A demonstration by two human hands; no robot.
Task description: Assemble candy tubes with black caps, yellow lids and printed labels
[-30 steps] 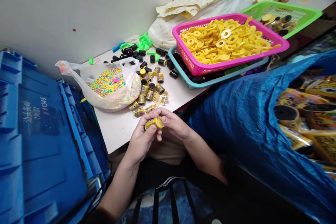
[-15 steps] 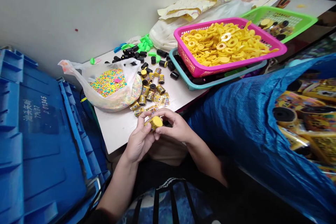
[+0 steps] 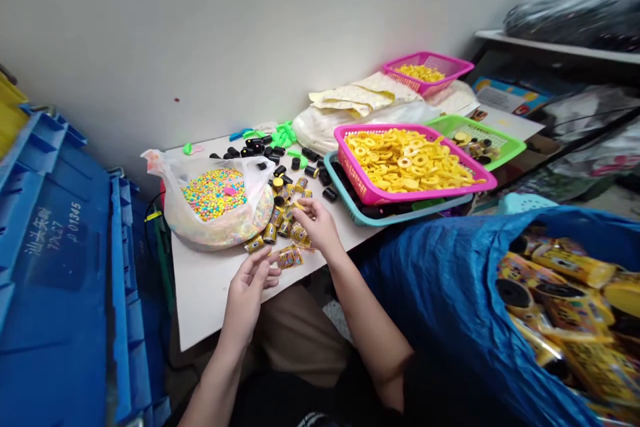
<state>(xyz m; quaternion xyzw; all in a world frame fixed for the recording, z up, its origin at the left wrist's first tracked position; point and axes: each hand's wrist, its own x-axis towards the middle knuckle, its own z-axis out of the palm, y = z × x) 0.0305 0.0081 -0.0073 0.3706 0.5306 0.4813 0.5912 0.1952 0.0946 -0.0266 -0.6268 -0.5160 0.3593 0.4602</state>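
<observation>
My left hand (image 3: 253, 280) hovers over the front of the white table (image 3: 200, 293), its fingers slightly curled and apart with nothing seen in them. A printed clear packet (image 3: 290, 257) lies just beyond its fingertips. My right hand (image 3: 320, 230) reaches over the pile of small gold-printed canisters (image 3: 270, 233). Its thumb and fingers close at a bit of yellow, mostly hidden, whose kind I cannot make out. Left of the pile sits an open plastic bag (image 3: 225, 233) of colourful candy beads (image 3: 213, 193). Black cylinders (image 3: 257, 145) lie behind.
A pink basket (image 3: 415, 197) of yellow ring-shaped pieces rests on a teal tray (image 3: 365, 217). Behind are a green basket (image 3: 505, 153) and another pink basket (image 3: 427, 87). A blue sack (image 3: 450, 267) of canisters stands right; blue crates (image 3: 60, 267) stand left.
Both hands were together around a yellow-lidded canister; now they are apart. The right hand has reached forward to the pile, and the left no longer grips the canister. The camera view has shifted.
</observation>
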